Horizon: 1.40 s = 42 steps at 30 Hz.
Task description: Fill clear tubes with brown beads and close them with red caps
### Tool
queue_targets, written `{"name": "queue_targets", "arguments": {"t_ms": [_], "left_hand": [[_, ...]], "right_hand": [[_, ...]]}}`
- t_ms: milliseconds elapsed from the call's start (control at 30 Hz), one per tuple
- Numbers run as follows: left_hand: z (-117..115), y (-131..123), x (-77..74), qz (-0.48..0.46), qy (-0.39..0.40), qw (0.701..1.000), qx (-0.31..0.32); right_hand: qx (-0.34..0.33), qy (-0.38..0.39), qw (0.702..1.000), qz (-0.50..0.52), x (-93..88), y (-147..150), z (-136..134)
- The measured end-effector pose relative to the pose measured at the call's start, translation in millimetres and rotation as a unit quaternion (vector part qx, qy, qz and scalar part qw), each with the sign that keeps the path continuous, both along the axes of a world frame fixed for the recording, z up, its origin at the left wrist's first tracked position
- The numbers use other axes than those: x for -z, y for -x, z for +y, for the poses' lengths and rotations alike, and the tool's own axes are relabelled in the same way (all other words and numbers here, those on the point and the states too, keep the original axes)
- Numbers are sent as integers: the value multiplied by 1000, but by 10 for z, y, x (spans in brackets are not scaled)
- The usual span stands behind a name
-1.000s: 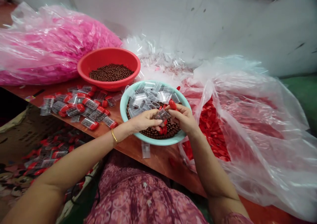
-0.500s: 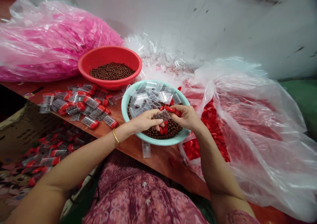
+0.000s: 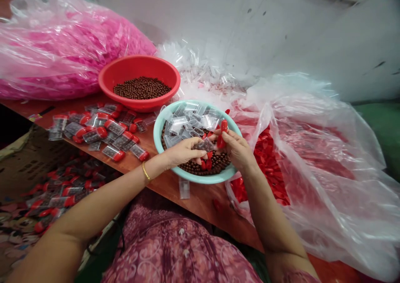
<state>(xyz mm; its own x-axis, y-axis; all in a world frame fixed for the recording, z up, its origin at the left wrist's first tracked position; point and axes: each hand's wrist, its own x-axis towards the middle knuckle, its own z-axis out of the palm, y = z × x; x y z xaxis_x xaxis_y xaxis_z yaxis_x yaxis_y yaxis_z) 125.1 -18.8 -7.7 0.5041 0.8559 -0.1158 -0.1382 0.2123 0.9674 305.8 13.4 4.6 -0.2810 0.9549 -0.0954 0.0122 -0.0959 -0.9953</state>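
Over the light-blue basin (image 3: 158, 143), my left hand (image 3: 184, 151) is closed on a clear plastic container (image 3: 204, 145) filled with dark brown balls. Just to its right, my right hand (image 3: 238, 147) pinches a red cap (image 3: 223, 126), held upright between thumb and fingers. Another red piece shows close under that cap, partly hidden by the fingers. In the basin, empty clear containers (image 3: 187, 122) are heaped at the back, with brown balls (image 3: 193, 168) in front. A few red caps (image 3: 206, 163) lie among the balls below my hands.
A red basin (image 3: 108, 83) of brown balls stands behind left. Filled red-capped containers (image 3: 115, 133) lie on the table (image 3: 168, 195), and more fill a cardboard box (image 3: 18, 162) below. Bags of pink pieces (image 3: 78, 45) and red caps (image 3: 268, 170) flank the basins. One clear container (image 3: 184, 188) lies at the front.
My right hand has drawn slightly right, away from the container, and the red cap in it has turned from lying sideways to upright. My left hand has stayed nearly still with the container.
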Motion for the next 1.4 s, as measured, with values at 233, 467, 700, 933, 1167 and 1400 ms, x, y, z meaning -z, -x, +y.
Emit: {"name": "queue_targets", "arguments": {"t_ms": [233, 467, 700, 933, 1167, 1400], "left_hand": [[-10, -23, 21, 71, -40, 997, -13], [-43, -52, 1, 170, -157, 968, -95], [-55, -46, -2, 270, -199, 935, -117], [-40, -67, -13, 254, -178, 947, -88], [-67, -95, -68, 160, -129, 978, -23], [-51, -26, -25, 85, -63, 989, -101]], "right_hand": [[16, -205, 969, -140, 15, 208, -96], [9, -258, 947, -190, 15, 275, -124], [23, -220, 964, -146, 180, 402, -260], [-73, -138, 982, -105, 128, 219, -176], [-159, -280, 938, -127, -183, 236, 197], [-41, -481, 813, -325, -101, 109, 49]]}}
